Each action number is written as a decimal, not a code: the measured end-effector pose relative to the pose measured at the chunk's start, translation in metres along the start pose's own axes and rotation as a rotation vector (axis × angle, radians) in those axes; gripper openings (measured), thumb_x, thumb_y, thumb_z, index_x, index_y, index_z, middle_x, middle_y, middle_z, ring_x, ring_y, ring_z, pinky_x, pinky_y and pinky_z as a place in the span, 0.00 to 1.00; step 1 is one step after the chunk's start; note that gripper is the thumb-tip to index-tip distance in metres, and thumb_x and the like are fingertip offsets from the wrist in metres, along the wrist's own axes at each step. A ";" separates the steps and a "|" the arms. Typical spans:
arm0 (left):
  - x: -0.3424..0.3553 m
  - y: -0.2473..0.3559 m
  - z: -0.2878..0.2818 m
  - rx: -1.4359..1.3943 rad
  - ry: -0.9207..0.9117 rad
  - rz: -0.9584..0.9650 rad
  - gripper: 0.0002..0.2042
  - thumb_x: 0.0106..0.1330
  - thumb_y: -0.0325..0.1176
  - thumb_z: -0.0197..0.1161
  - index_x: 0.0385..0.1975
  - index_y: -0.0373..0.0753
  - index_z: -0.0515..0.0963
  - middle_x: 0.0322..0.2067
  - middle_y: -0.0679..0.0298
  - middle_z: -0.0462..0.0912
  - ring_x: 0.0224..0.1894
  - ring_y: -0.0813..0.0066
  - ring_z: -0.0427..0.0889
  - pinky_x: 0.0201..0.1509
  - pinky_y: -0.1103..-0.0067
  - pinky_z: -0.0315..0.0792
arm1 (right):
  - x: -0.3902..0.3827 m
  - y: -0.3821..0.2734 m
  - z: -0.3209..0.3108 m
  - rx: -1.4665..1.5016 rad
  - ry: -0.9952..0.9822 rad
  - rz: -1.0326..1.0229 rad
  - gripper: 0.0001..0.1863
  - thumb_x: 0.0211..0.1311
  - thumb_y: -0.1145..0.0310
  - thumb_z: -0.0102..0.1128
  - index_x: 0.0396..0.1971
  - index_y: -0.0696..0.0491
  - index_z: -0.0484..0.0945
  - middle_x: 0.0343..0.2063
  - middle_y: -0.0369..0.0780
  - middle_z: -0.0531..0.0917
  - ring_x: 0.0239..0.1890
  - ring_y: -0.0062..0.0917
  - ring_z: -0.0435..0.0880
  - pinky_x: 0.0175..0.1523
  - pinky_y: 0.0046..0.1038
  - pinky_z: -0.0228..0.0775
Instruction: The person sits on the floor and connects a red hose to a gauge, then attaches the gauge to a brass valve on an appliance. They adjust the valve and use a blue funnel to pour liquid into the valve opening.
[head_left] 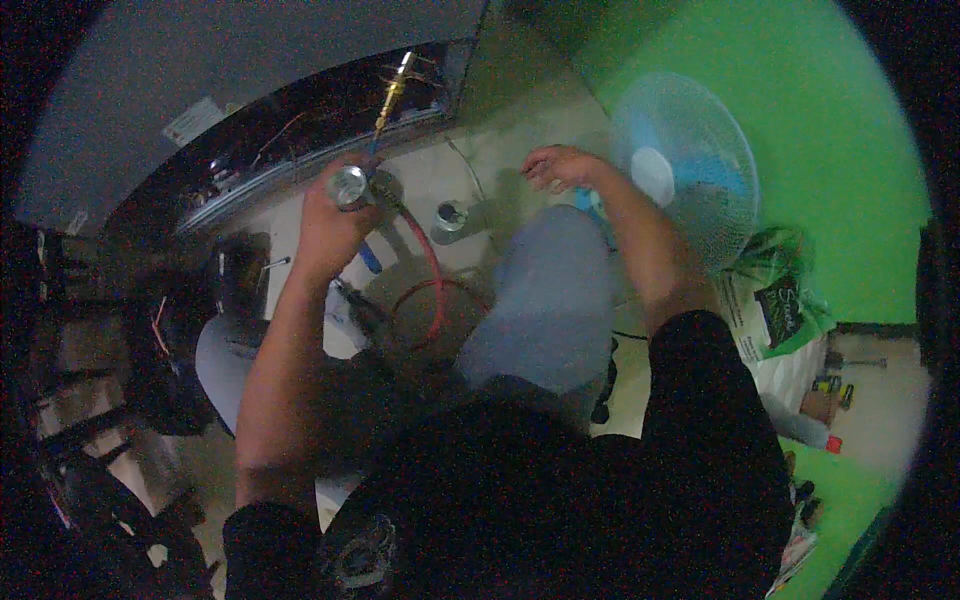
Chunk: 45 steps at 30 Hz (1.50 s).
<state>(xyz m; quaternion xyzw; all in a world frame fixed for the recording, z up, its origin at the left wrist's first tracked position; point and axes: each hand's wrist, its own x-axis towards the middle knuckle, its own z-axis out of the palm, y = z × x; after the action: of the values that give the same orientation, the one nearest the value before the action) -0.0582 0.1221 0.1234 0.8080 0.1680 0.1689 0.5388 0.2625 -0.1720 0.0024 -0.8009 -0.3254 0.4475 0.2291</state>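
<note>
My left hand (340, 215) is closed round a torch-like tool; its brass-coloured nozzle (395, 92) points up and away, towards a dark glossy panel. A round silvery end (349, 187) shows at the top of the fist; how it joins the tool is hidden. From beside this hand a red hose (438, 270) curves down to the floor. My right hand (560, 168) hangs in the air over my knee, holding nothing, its fingers loosely bent and apart. Between the hands a small round metallic container (451, 215) stands on the floor.
A fan (690, 175) with a white guard stands at the right by the green wall (840, 150). The dark glossy panel (300, 135) with a metal edge lies ahead. A blue-handled tool (370, 258) is below my left hand. Plastic bags (785, 320) lie at the right.
</note>
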 end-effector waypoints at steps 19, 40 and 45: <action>-0.021 0.004 0.001 -0.177 -0.019 -0.125 0.28 0.49 0.19 0.59 0.56 0.36 0.71 0.42 0.63 0.78 0.41 0.76 0.77 0.46 0.79 0.72 | -0.092 0.162 0.298 0.155 0.371 0.475 0.16 0.57 0.67 0.62 0.46 0.50 0.77 0.39 0.37 0.81 0.38 0.23 0.80 0.43 0.28 0.73; -0.018 0.004 -0.014 -0.065 -0.073 0.018 0.28 0.42 0.20 0.67 0.50 0.38 0.75 0.45 0.62 0.80 0.47 0.70 0.78 0.54 0.76 0.71 | -0.074 -0.037 0.081 0.166 1.098 -0.203 0.14 0.61 0.71 0.60 0.46 0.53 0.76 0.35 0.39 0.84 0.38 0.26 0.83 0.47 0.28 0.75; -0.017 0.005 -0.003 -0.176 -0.046 0.115 0.30 0.45 0.21 0.67 0.54 0.36 0.71 0.45 0.60 0.80 0.47 0.71 0.79 0.53 0.76 0.72 | -0.053 -0.223 0.092 0.622 0.340 -0.539 0.11 0.64 0.70 0.58 0.45 0.54 0.74 0.36 0.38 0.81 0.36 0.23 0.82 0.41 0.25 0.76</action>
<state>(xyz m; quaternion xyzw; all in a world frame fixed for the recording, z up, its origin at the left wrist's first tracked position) -0.0740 0.1153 0.1281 0.7695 0.0933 0.1952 0.6009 0.0917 -0.0514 0.1335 -0.6428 -0.3301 0.3102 0.6177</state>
